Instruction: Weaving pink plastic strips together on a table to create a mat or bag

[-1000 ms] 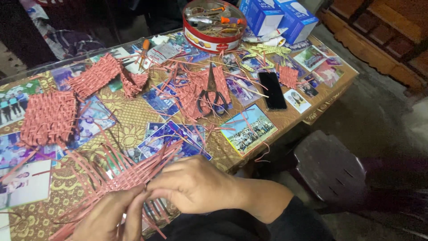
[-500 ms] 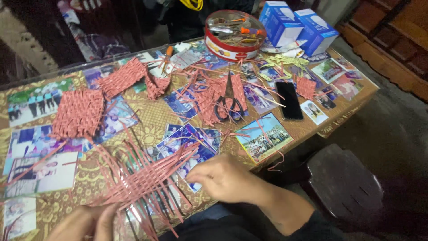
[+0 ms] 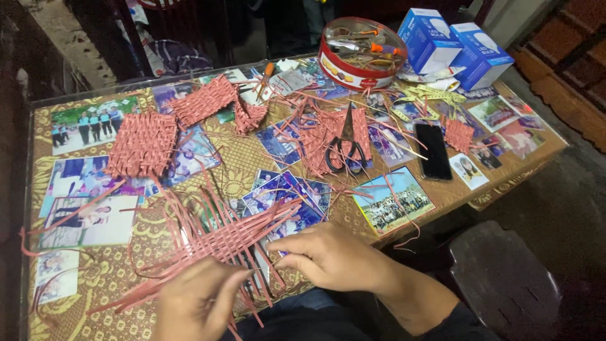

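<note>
Both hands work a half-woven mat of pink strips (image 3: pixel 221 243) lying at the near edge of the bench (image 3: pixel 101 284): the left hand (image 3: pixel 196 303) presses down on its lower edge, seemingly to keep the weave flat, fingers curled onto the strips. The right hand (image 3: pixel 331 256) has its fingers pinched together on strip ends at the mat's right side. Scissors (image 3: pixel 346 148) lie farther back on a finished piece, within reach.

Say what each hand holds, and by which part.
Both hands grip the half-woven pink strip mat. The left hand pinches loose strips at its near edge; the right hand pinches strip ends at its right edge.
</note>
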